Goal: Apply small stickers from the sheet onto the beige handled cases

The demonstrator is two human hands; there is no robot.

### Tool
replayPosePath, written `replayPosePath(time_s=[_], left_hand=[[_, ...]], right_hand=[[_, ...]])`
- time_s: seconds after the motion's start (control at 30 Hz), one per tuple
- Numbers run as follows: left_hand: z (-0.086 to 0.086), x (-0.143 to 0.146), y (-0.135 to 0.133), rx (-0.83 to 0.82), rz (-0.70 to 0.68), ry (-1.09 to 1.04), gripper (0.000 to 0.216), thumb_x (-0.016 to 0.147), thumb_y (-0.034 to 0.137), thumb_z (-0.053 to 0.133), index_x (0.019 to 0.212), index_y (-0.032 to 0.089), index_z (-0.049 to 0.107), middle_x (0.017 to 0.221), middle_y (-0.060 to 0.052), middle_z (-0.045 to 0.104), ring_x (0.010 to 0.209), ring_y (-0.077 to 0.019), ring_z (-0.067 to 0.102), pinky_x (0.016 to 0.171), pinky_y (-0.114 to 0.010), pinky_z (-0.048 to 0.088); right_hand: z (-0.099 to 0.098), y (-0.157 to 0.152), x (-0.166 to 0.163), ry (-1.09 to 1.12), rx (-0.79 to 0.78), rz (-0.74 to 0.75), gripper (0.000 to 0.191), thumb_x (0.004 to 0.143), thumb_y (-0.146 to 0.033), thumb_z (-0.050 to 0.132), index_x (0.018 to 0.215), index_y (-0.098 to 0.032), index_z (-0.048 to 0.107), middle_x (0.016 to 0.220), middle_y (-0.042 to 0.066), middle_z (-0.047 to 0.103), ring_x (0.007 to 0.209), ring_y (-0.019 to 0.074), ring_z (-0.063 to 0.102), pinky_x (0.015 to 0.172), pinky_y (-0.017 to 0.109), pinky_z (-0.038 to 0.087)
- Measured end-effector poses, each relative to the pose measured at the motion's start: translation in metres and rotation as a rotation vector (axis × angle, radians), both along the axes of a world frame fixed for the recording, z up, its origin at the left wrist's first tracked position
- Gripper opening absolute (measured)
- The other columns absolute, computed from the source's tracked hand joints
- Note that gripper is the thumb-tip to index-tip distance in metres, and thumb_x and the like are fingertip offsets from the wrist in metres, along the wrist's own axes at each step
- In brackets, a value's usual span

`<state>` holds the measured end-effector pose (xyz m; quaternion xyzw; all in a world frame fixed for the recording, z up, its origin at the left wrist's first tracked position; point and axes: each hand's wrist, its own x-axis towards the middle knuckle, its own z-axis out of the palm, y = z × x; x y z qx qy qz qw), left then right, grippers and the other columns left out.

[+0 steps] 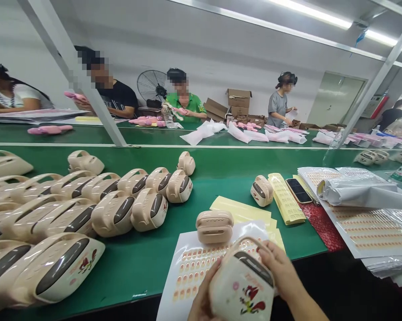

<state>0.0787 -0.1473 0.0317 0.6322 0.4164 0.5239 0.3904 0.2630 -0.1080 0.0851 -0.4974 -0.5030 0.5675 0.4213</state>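
Note:
Low in front of me, both hands are on a beige plastic device with a carry handle, a dark strip window and a red cartoon animal on its white face. My left hand grips its left side, partly hidden behind it. My right hand has its fingers closed at the upper right edge by the handle. Under the device lies a white sticker sheet with rows of small oval stickers. Another beige device stands on that sheet's far edge, its back towards me.
Rows of similar devices fill the left of the green table. Yellow sheets, a phone and stacked sticker sheets lie to the right. Beyond, co-workers handle pink items. A slanted metal post rises at left.

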Motion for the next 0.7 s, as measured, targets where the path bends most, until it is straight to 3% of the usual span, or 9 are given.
replayPosePath(time_s=[0.1,0.17,0.33,0.43,0.5,0.57,0.63,0.7], left_hand=[[-0.002,0.007,0.003,-0.104,0.094,-0.300,0.041,0.078,0.044,0.056,0.115,0.026,0.057,0.119,-0.009,0.062,0.110,-0.0269,0.056,0.088,-0.038,0.047],[-0.003,-0.002,0.007,-0.159,0.225,-0.423,0.032,0.075,0.042,0.061,0.102,0.027,0.063,0.115,-0.006,0.063,0.113,-0.0259,0.053,0.097,-0.038,0.040],[0.000,-0.041,0.025,-0.213,0.390,-0.136,0.037,0.069,0.041,0.065,0.102,0.025,0.060,0.116,-0.007,0.059,0.115,-0.0300,0.049,0.100,-0.045,0.036],[0.003,-0.051,0.032,-0.177,0.478,0.101,0.042,0.071,0.042,0.060,0.109,0.026,0.056,0.116,-0.010,0.058,0.108,-0.0329,0.054,0.080,-0.045,0.051],[0.007,-0.058,0.036,-0.127,0.508,0.213,0.037,0.070,0.041,0.059,0.104,0.025,0.058,0.108,-0.010,0.062,0.101,-0.0328,0.058,0.071,-0.043,0.053],[0.012,-0.070,0.042,-0.079,0.558,0.264,0.031,0.067,0.040,0.060,0.093,0.024,0.061,0.099,-0.010,0.064,0.095,-0.0319,0.060,0.077,-0.045,0.051],[0.020,-0.089,0.053,-0.050,0.691,0.262,0.033,0.066,0.042,0.058,0.092,0.022,0.060,0.100,-0.012,0.062,0.096,-0.0324,0.058,0.087,-0.049,0.044],[0.030,-0.113,0.069,-0.035,0.849,0.253,0.045,0.068,0.045,0.054,0.103,0.017,0.054,0.111,-0.017,0.056,0.101,-0.0345,0.054,0.090,-0.052,0.040]], right_hand=[[0.014,0.016,0.030,-0.415,0.365,-0.294,0.033,0.078,-0.049,0.050,0.085,-0.018,0.057,0.075,0.004,0.061,0.068,0.0180,0.057,0.063,0.027,0.044],[0.016,0.035,0.048,-0.725,0.566,-0.451,0.033,0.081,-0.043,0.046,0.094,-0.016,0.059,0.083,0.010,0.065,0.074,0.0223,0.060,0.066,0.031,0.043],[0.001,0.087,0.063,-1.226,0.698,-0.557,0.045,0.085,-0.046,0.034,0.093,-0.013,0.063,0.073,0.013,0.067,0.059,0.0231,0.061,0.047,0.028,0.037],[-0.005,0.095,0.062,-1.337,0.754,-0.529,0.051,0.088,-0.051,0.028,0.095,-0.013,0.062,0.078,0.012,0.066,0.059,0.0210,0.060,0.044,0.025,0.035],[-0.003,0.089,0.061,-1.378,0.835,-0.557,0.056,0.089,-0.053,0.025,0.098,-0.010,0.060,0.082,0.015,0.062,0.064,0.0227,0.059,0.045,0.027,0.039],[0.001,0.079,0.060,-1.365,0.966,-0.628,0.059,0.088,-0.055,0.026,0.102,-0.007,0.058,0.084,0.017,0.058,0.071,0.0265,0.058,0.053,0.033,0.045],[0.003,0.067,0.056,-1.261,1.102,-0.664,0.052,0.088,-0.052,0.034,0.104,-0.007,0.056,0.085,0.017,0.056,0.079,0.0285,0.056,0.064,0.038,0.048],[0.001,0.055,0.048,-1.104,1.181,-0.563,0.036,0.088,-0.042,0.042,0.104,-0.012,0.055,0.085,0.013,0.056,0.080,0.0266,0.056,0.069,0.039,0.048]])
